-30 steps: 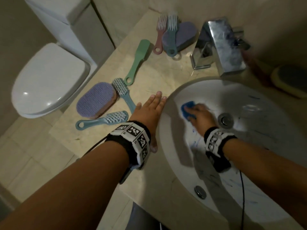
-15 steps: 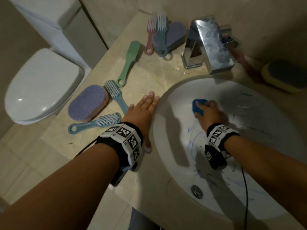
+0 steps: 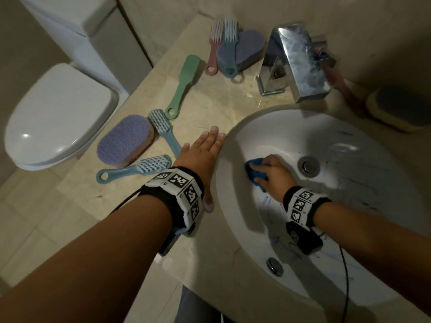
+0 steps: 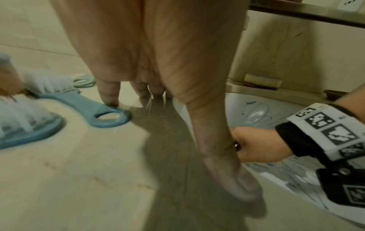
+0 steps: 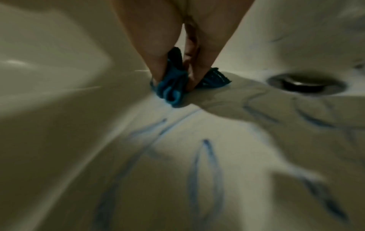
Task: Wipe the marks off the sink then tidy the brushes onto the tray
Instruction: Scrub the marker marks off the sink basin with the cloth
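Note:
My right hand (image 3: 268,172) grips a bunched blue cloth (image 3: 254,174) and presses it on the left inner wall of the white sink (image 3: 235,224), just left of the drain (image 3: 309,165). In the right wrist view the cloth (image 5: 171,92) sits between my fingers, with blue marks (image 5: 205,171) on the basin nearer to me. My left hand (image 3: 207,159) lies flat on the counter at the sink's rim. Two blue brushes (image 3: 140,170) (image 3: 165,131), a green brush (image 3: 184,85), a pink brush (image 3: 213,50) and a teal brush (image 3: 229,52) lie on the counter.
Purple scrub pads lie by the blue brushes (image 3: 123,141) and under the far brushes (image 3: 250,46). A chrome tap (image 3: 296,61) stands behind the basin. A yellow-edged dark object (image 3: 401,108) sits at the far right. A toilet (image 3: 58,117) stands left of the counter.
My right hand rubbed the cloth away along the basin's left wall, then back toward me. The left hand stayed flat on the counter.

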`<act>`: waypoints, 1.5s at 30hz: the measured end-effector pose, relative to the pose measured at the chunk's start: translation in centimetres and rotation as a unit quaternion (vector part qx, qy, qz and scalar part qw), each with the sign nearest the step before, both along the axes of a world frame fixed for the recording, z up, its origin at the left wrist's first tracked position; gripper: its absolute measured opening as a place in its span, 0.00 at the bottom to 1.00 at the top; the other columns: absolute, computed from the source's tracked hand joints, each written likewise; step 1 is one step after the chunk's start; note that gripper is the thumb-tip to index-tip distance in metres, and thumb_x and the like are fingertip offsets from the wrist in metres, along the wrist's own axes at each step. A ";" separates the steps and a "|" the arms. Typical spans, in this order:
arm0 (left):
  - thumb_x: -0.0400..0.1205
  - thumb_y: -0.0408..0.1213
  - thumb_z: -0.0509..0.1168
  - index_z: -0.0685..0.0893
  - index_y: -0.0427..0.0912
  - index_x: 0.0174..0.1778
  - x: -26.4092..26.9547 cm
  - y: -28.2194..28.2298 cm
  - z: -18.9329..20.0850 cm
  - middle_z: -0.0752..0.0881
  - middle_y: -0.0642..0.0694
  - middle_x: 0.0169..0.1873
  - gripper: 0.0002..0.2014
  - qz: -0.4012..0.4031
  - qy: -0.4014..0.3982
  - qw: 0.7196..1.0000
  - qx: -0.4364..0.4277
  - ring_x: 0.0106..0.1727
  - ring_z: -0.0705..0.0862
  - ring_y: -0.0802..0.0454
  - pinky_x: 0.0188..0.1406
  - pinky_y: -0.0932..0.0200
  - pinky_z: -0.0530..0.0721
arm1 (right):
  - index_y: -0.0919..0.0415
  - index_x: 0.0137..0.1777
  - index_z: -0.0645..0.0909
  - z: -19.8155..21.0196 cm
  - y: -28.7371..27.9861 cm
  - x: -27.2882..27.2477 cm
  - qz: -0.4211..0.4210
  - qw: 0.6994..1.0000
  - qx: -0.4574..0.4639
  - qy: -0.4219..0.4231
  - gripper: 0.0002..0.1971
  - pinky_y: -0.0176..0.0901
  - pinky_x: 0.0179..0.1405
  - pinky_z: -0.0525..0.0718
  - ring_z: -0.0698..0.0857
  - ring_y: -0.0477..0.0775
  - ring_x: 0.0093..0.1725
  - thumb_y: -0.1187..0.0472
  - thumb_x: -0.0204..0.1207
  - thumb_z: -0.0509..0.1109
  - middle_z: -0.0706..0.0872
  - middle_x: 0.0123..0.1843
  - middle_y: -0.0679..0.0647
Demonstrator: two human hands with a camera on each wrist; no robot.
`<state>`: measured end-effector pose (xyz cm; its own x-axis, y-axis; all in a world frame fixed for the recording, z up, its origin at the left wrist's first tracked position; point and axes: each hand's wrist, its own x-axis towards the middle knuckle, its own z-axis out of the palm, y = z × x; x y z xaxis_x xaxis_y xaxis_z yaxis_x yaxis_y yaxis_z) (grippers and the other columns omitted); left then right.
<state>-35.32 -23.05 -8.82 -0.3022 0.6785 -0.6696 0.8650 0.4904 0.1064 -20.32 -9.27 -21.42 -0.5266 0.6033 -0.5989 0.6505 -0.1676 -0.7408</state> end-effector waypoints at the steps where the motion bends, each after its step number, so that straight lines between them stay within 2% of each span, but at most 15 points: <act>1: 0.51 0.47 0.86 0.28 0.46 0.80 0.0 -0.1 0.0 0.27 0.49 0.80 0.79 0.000 0.000 1.000 -0.002 0.83 0.34 0.49 0.81 0.42 0.47 | 0.61 0.40 0.69 0.1 0.4 0.2 0.078 0.994 0.081 -0.007 0.12 0.39 0.24 0.70 0.77 0.51 0.27 0.67 0.75 0.71 0.78 0.30 0.55; 8: 0.50 0.47 0.86 0.28 0.46 0.80 -0.1 -0.1 -0.1 0.28 0.49 0.80 0.79 0.000 -0.001 1.000 0.004 0.83 0.34 0.49 0.81 0.41 0.47 | 0.67 0.43 0.79 -0.2 3.2 -0.4 0.033 0.997 0.068 0.001 0.03 0.48 0.41 0.79 0.80 0.65 0.50 0.69 0.77 0.66 0.82 0.44 0.65; 12: 0.50 0.47 0.86 0.27 0.46 0.80 0.0 0.0 0.0 0.27 0.49 0.80 0.79 -0.004 0.003 1.000 0.000 0.83 0.34 0.49 0.81 0.41 0.47 | 0.43 0.39 0.74 -1.2 1.1 1.3 0.192 0.977 0.085 -0.031 0.09 0.47 0.46 0.75 0.79 0.56 0.50 0.59 0.77 0.69 0.77 0.51 0.55; 15: 0.50 0.47 0.86 0.28 0.46 0.80 0.0 -0.1 -0.1 0.27 0.49 0.80 0.79 -0.002 0.003 1.000 0.002 0.83 0.35 0.49 0.81 0.41 0.48 | 0.30 0.38 0.62 -0.8 3.1 0.4 0.103 0.987 0.125 0.002 0.24 0.41 0.49 0.68 0.72 0.53 0.50 0.63 0.77 0.66 0.74 0.59 0.54; 18: 0.50 0.48 0.86 0.28 0.46 0.80 0.0 -0.1 -0.1 0.28 0.49 0.80 0.79 -0.004 0.003 1.000 0.003 0.83 0.35 0.49 0.81 0.41 0.48 | 0.34 0.38 0.73 -0.8 1.9 0.1 0.157 0.966 0.202 -0.020 0.22 0.27 0.46 0.70 0.74 0.53 0.52 0.67 0.75 0.69 0.79 0.55 0.58; 20: 0.51 0.48 0.86 0.28 0.45 0.80 0.0 -0.1 0.0 0.27 0.49 0.80 0.79 -0.006 0.006 1.000 0.001 0.83 0.34 0.49 0.81 0.41 0.48 | 0.58 0.45 0.88 -1.4 0.4 1.1 0.231 0.948 0.220 -0.002 0.11 0.22 0.55 0.70 0.79 0.54 0.53 0.73 0.69 0.72 0.84 0.51 0.65; 22: 0.51 0.48 0.86 0.28 0.46 0.80 0.0 0.0 0.0 0.27 0.49 0.80 0.79 -0.004 0.005 1.000 0.000 0.83 0.34 0.49 0.81 0.42 0.48 | 0.68 0.53 0.87 -2.0 1.0 2.2 0.358 0.874 0.326 0.021 0.12 0.29 0.59 0.71 0.78 0.52 0.53 0.73 0.69 0.72 0.85 0.51 0.65; 23: 0.50 0.48 0.86 0.28 0.46 0.80 0.0 0.0 0.0 0.28 0.49 0.80 0.79 -0.003 0.005 1.000 0.001 0.83 0.34 0.49 0.81 0.42 0.48 | 0.67 0.56 0.86 -1.9 2.5 2.2 0.372 0.863 0.341 -0.014 0.12 0.36 0.57 0.74 0.79 0.54 0.54 0.70 0.73 0.71 0.84 0.51 0.62; 28: 0.50 0.48 0.86 0.28 0.46 0.80 0.0 -0.1 -0.1 0.28 0.50 0.80 0.79 0.000 0.000 1.000 0.003 0.83 0.34 0.50 0.81 0.42 0.47 | 0.69 0.49 0.83 -2.6 7.0 1.0 0.127 0.937 0.311 -0.096 0.06 0.37 0.38 0.76 0.81 0.58 0.47 0.67 0.75 0.69 0.80 0.46 0.63; 30: 0.49 0.48 0.86 0.28 0.47 0.80 0.0 -0.1 -0.1 0.28 0.50 0.80 0.79 0.002 0.000 1.000 0.005 0.83 0.34 0.50 0.81 0.42 0.47 | 0.65 0.41 0.80 -2.5 4.5 0.8 0.215 0.920 0.311 -0.103 0.03 0.43 0.40 0.72 0.77 0.53 0.43 0.71 0.75 0.68 0.81 0.43 0.59; 33: 0.49 0.48 0.86 0.27 0.47 0.80 0.0 -0.1 -0.1 0.28 0.50 0.80 0.80 0.002 0.004 1.000 0.005 0.83 0.34 0.50 0.81 0.42 0.47 | 0.65 0.35 0.72 -1.9 2.7 1.0 0.210 0.937 0.278 -0.032 0.11 0.43 0.34 0.75 0.78 0.57 0.36 0.76 0.77 0.62 0.79 0.37 0.65; 36: 0.50 0.48 0.86 0.27 0.46 0.80 0.1 0.0 -0.2 0.27 0.50 0.80 0.80 -0.001 0.003 1.000 -0.001 0.83 0.34 0.50 0.81 0.42 0.47 | 0.73 0.43 0.81 -0.3 5.5 1.4 0.133 0.941 0.307 -0.043 0.04 0.45 0.46 0.85 0.88 0.61 0.46 0.74 0.75 0.64 0.83 0.45 0.72; 38: 0.50 0.48 0.86 0.26 0.46 0.79 0.0 0.0 -0.2 0.27 0.50 0.80 0.80 -0.002 0.004 1.000 -0.001 0.83 0.34 0.50 0.81 0.42 0.47 | 0.66 0.55 0.84 -0.4 8.1 1.9 0.099 0.925 0.357 -0.085 0.11 0.48 0.51 0.80 0.82 0.67 0.53 0.70 0.76 0.63 0.81 0.52 0.69; 41: 0.49 0.49 0.86 0.26 0.46 0.79 -0.1 0.0 -0.1 0.26 0.50 0.80 0.80 -0.004 0.006 1.000 -0.003 0.83 0.33 0.50 0.81 0.42 0.47 | 0.62 0.55 0.78 -1.9 9.6 2.6 0.073 0.919 0.357 -0.153 0.09 0.44 0.50 0.71 0.78 0.66 0.57 0.61 0.79 0.61 0.75 0.55 0.63; 45: 0.50 0.49 0.86 0.25 0.46 0.79 0.0 0.0 -0.3 0.25 0.50 0.79 0.80 -0.006 0.005 1.000 -0.007 0.83 0.33 0.50 0.82 0.42 0.47 | 0.61 0.65 0.78 -3.2 6.6 1.1 0.162 0.907 0.359 -0.150 0.19 0.53 0.67 0.75 0.75 0.68 0.65 0.72 0.74 0.64 0.73 0.67 0.65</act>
